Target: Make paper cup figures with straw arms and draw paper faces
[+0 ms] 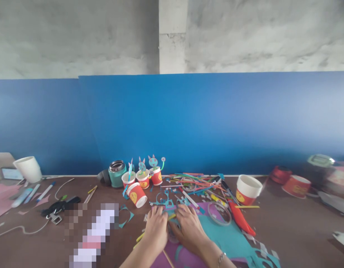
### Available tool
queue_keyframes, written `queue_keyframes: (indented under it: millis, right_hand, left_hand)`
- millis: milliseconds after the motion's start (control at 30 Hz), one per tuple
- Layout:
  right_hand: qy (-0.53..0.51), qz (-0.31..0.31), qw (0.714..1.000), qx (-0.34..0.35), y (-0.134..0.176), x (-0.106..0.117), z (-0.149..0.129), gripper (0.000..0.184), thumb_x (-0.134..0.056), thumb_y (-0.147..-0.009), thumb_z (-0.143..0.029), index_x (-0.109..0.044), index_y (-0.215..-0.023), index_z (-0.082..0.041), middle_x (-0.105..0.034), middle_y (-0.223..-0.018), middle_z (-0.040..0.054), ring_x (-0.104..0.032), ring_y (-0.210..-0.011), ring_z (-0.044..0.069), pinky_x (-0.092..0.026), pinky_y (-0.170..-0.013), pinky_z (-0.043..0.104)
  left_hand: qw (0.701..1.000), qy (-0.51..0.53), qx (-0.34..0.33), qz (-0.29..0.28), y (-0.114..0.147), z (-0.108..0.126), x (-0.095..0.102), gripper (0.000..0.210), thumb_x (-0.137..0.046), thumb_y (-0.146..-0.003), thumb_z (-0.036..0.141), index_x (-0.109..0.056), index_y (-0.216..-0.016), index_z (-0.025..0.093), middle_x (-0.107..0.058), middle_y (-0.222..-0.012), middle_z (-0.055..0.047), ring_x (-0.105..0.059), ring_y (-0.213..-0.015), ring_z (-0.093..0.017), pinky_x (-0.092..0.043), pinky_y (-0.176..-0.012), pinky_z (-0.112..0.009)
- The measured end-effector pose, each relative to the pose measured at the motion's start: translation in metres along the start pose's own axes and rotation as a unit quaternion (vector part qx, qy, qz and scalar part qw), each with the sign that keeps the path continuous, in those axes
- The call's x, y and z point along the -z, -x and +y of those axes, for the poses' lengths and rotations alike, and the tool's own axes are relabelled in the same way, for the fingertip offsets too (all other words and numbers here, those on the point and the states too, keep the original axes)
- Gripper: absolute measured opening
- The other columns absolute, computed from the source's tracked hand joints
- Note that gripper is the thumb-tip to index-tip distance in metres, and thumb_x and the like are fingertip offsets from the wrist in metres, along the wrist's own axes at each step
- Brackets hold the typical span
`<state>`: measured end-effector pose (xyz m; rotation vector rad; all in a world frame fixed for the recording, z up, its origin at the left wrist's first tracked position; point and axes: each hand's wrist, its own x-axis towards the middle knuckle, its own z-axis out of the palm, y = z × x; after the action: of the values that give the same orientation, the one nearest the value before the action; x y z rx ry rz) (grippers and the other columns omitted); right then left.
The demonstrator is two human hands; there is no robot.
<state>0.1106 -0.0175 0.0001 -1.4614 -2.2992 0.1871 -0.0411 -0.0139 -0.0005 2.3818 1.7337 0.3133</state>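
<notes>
My left hand (157,226) is closed low over the table, fingers curled. My right hand (188,226) is closed beside it, its thumb bent inward. A thin yellow strip (171,216) shows in the gap between them, gripped by the fingers; its ends are hidden. Below the hands, a clear tape roll (174,236) is partly covered. Under my arms lie purple sheet (172,257) and teal sheet (226,236) with cut-out holes. A thin wooden stick (168,258) lies near my left wrist.
Paper cups with teal animal cut-outs (155,176) stand behind, one cup (137,195) tipped over. Several coloured strips (199,182) lie in a heap. At right are another tape roll (219,213), red-handled tool (241,217) and large cup (248,190). A teal flask (117,174) stands left.
</notes>
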Motion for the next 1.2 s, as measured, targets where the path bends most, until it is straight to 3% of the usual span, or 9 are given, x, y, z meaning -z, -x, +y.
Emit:
queue_keyframes:
  millis: [167,367,567,733,900,1100,1200]
  right_hand:
    - [0.011,0.005,1.0,0.021,-0.001,0.004,-0.005,0.02,-0.051,-0.087,-0.029,-0.065,-0.076,-0.02,-0.064,-0.089,0.0041,-0.051,-0.1,0.021,-0.033,-0.089,0.034]
    - [0.019,0.001,1.0,0.025,-0.001,0.002,-0.004,0.017,-0.049,-0.088,-0.027,-0.064,-0.088,-0.021,-0.065,-0.088,0.0044,-0.053,-0.095,0.021,-0.032,-0.091,0.036]
    - [0.03,0.021,0.999,0.015,0.001,-0.001,0.0,0.025,-0.051,-0.087,-0.036,-0.069,-0.084,-0.02,-0.061,-0.112,0.0093,-0.047,-0.112,0.026,-0.029,-0.095,0.041]
    - [0.044,0.005,0.999,-0.008,0.0,-0.001,0.0,0.029,-0.05,-0.087,-0.039,-0.069,-0.08,-0.019,-0.065,-0.092,0.0097,-0.052,-0.102,0.027,-0.026,-0.096,0.046]
    - [-0.014,0.017,1.0,-0.017,-0.001,0.009,-0.004,0.008,-0.06,-0.075,-0.024,-0.064,-0.081,-0.019,-0.062,-0.087,0.0048,-0.052,-0.094,0.023,-0.033,-0.088,0.038]
    - [-0.073,-0.026,0.996,0.032,0.005,0.008,-0.005,0.018,-0.066,-0.062,-0.023,-0.063,-0.081,-0.021,-0.058,-0.101,0.0059,-0.047,-0.102,0.026,-0.035,-0.089,0.037]
    - [-0.126,-0.028,0.991,0.023,0.003,0.003,-0.002,0.006,-0.062,-0.066,-0.02,-0.062,-0.072,-0.02,-0.058,-0.105,0.0079,-0.048,-0.106,0.027,-0.034,-0.091,0.039]
  left_hand:
    - [1.0,0.003,-0.004,-0.005,0.0,0.0,0.001,0.029,-0.037,-0.087,0.015,-0.064,-0.099,0.016,-0.061,-0.111,-0.011,-0.048,-0.11,-0.026,-0.034,-0.093,-0.037]
    - [1.0,0.023,-0.004,0.004,0.0,0.0,0.002,0.03,-0.039,-0.086,0.015,-0.062,-0.106,0.019,-0.062,-0.11,-0.009,-0.048,-0.109,-0.026,-0.033,-0.094,-0.037]
    - [1.0,0.019,-0.004,0.005,0.0,-0.001,-0.001,0.03,-0.039,-0.088,0.017,-0.064,-0.103,0.021,-0.059,-0.114,-0.01,-0.047,-0.111,-0.026,-0.035,-0.092,-0.036]
    - [1.0,0.016,-0.007,0.012,0.0,-0.002,-0.001,0.027,-0.04,-0.087,0.018,-0.064,-0.099,0.022,-0.056,-0.114,-0.01,-0.046,-0.112,-0.027,-0.036,-0.091,-0.037]
    - [0.999,0.035,0.031,0.006,-0.003,-0.006,0.015,0.035,-0.037,-0.085,0.008,-0.059,-0.109,0.019,-0.059,-0.113,-0.011,-0.052,-0.108,-0.023,-0.038,-0.089,-0.032]
    - [0.983,0.163,0.087,0.013,-0.012,-0.015,0.024,0.031,-0.034,-0.09,0.013,-0.059,-0.108,0.012,-0.068,-0.097,-0.015,-0.063,-0.094,-0.026,-0.043,-0.078,-0.031]
    - [0.977,0.197,0.076,0.021,-0.017,-0.017,0.024,0.032,-0.032,-0.092,0.016,-0.062,-0.102,0.014,-0.07,-0.09,-0.011,-0.065,-0.086,-0.021,-0.044,-0.075,-0.027]
